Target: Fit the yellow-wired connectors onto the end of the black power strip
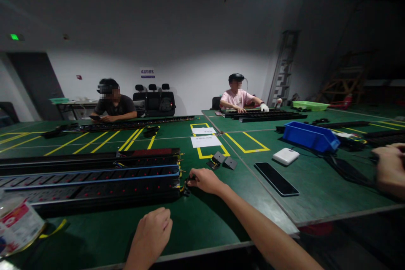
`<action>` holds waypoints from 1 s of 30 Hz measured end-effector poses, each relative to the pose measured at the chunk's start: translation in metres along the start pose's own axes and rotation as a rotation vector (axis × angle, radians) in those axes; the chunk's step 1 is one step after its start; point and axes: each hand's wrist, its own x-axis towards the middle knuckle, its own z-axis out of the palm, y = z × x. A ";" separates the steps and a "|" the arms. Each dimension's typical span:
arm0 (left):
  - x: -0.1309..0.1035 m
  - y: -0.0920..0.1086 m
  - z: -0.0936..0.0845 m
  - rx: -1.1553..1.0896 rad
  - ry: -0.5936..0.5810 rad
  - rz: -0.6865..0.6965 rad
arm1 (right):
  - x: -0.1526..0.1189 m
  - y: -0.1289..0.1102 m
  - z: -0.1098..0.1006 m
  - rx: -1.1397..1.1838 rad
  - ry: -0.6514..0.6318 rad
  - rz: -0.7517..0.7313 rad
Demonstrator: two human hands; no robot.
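My right hand (205, 179) reaches across to the right ends of the long black strips, which look like power strips (126, 190). Its fingers are pinched on a small black part (186, 190) with a yellow-green wire beside it. Nearer the table's front edge, my left hand (152, 232) rests with curled fingers, apart from the strips, and no held thing shows. Just beyond my right hand lie two small black end pieces (230, 163), with wires by the left one. The strips carry rows of red dots, and one has blue edges.
A phone (276, 179), white power bank (286, 156) and blue bin (310, 136) are to the right. A labelled plastic jar (19, 225) stands at front left. Paper sheets (205, 141) lie ahead. Two people sit across the table; another person's hand (390, 168) shows at far right.
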 end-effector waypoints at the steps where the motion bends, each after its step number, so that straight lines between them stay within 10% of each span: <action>1: 0.000 0.000 0.000 0.002 -0.001 0.000 | 0.000 0.000 0.000 -0.001 -0.003 0.003; 30: 0.000 0.002 -0.003 0.007 -0.009 -0.015 | 0.000 0.000 -0.001 0.000 0.000 0.005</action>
